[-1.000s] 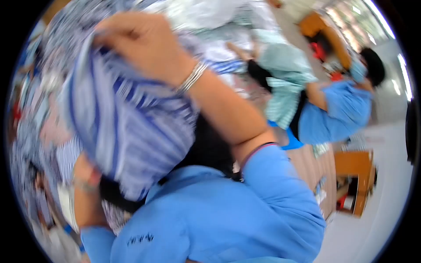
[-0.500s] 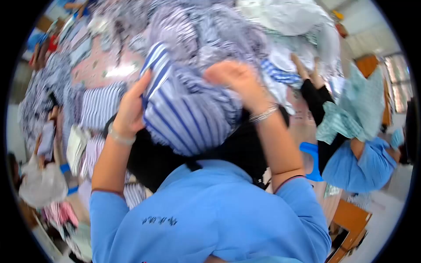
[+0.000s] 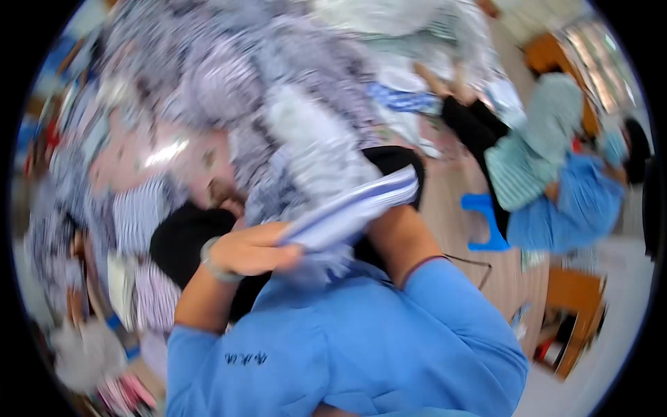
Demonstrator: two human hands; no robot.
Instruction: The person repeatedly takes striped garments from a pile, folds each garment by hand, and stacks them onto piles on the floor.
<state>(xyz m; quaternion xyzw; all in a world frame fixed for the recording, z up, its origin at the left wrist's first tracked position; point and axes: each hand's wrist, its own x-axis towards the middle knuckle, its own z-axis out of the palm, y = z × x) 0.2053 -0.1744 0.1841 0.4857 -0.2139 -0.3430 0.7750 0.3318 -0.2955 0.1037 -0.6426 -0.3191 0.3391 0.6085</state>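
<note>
My left hand (image 3: 256,251) is closed on the near left end of a blue-and-white striped cloth (image 3: 354,210), with the fingers pressed along its edge. The cloth looks folded into a flat band and slants up to the right above my lap; motion blurs it. My right forearm (image 3: 406,240) reaches up behind the cloth's right end, and the hand itself is hidden there. Just beyond, a pale crumpled cloth (image 3: 316,142) lies across the front of a large heap of striped fabric (image 3: 222,80).
Folded striped pieces (image 3: 141,214) lie in stacks to my left. On the right, a person in a blue top (image 3: 566,205) sits holding a pale green cloth (image 3: 524,167), near a blue stool (image 3: 484,221). Another person in a light top (image 3: 87,354) is at far left.
The bunched striped cloth is now a flatter band, lower and closer to my body. My right hand has gone behind it. The view has turned somewhat.
</note>
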